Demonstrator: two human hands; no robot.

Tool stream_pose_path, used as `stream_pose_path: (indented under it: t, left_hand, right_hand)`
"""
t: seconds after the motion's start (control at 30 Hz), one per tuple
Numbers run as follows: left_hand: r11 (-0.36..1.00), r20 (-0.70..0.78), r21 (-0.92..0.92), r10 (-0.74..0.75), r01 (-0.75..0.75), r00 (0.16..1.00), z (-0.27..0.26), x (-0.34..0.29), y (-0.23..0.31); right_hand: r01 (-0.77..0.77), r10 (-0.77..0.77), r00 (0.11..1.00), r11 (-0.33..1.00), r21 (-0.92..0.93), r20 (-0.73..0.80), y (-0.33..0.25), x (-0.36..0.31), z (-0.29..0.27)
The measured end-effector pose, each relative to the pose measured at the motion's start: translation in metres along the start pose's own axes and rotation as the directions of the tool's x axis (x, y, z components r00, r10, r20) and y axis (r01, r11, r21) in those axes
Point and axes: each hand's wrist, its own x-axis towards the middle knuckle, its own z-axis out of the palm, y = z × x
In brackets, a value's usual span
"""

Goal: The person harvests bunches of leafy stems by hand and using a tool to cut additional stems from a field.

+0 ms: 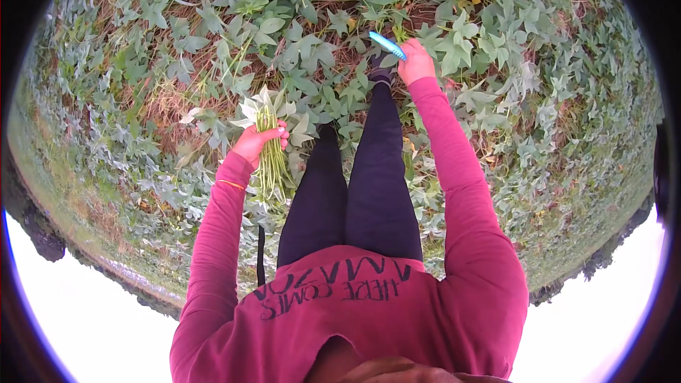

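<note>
My left hand [257,142] is closed around a bunch of green leaf stalks [272,167]. The long pale stalks reach below my fist, and pale leaves [264,102] fan out at the far end of the bunch. Farther out and to the right, my right hand [416,62] is closed on a slim light-blue knife-like tool [386,45], which points up and left from my fingers. The tool's cutting edge cannot be made out. Low green leafy vines [457,46] surround my right hand; whether my fingers also touch a stem is unclear.
Lobed leaves and dry brown grass [177,110] cover the ground all around. My legs [376,170] stand among the vines, with a dark shoe [381,67] near my right hand. A black strap [260,255] hangs beside my left leg. Trees [50,241] line the field's edge.
</note>
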Motion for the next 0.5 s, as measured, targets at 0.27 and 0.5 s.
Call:
stream_pose_path:
  t: [0.27,0.5]
  left_hand:
    - [0.934,0.082,0.341,0.084,-0.107,0.993,0.219,0.174,0.026]
    - [0.724,0.064,0.682,0.081,-0.102,0.995,0.240,0.203,0.004]
  right_hand:
    - [-0.091,0.100,0.995,0.922,0.376,-0.003,-0.042,-0.146,-0.085]
    - [-0.177,0.101,0.984,0.674,0.717,0.148,-0.068,-0.133,-0.112]
